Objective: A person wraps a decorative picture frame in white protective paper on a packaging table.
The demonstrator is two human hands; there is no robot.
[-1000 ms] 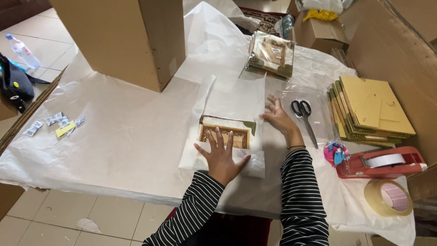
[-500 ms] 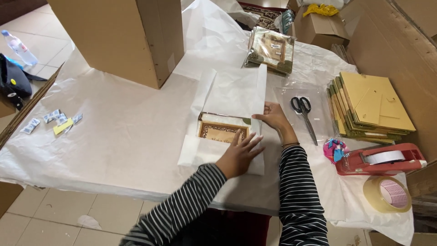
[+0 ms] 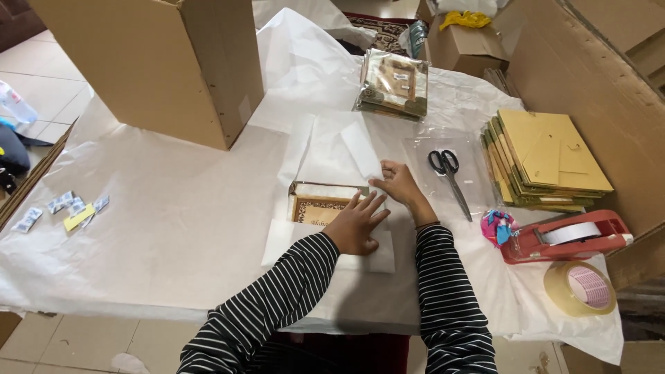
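A small wooden picture frame (image 3: 317, 206) lies on a sheet of white wrapping paper (image 3: 325, 149) in the middle of the table. My left hand (image 3: 357, 223) rests flat on a fold of paper laid over the frame's right part, fingers spread. My right hand (image 3: 396, 181) pinches the edge of a paper flap at the frame's upper right corner and folds it inward. Both arms wear black-and-white striped sleeves.
A large open cardboard box (image 3: 159, 66) stands at the back left. Scissors (image 3: 449, 173) lie right of the hands. Further right are a stack of yellow-backed frames (image 3: 547, 159), a red tape dispenser (image 3: 568, 235) and a tape roll (image 3: 580, 287). Wrapped frames (image 3: 393, 84) sit behind; small sachets (image 3: 66, 209) lie left.
My left hand slid from the frame's middle to its right side, pressing paper over it. My right hand moved in from the right, bringing a paper flap over the frame's corner.
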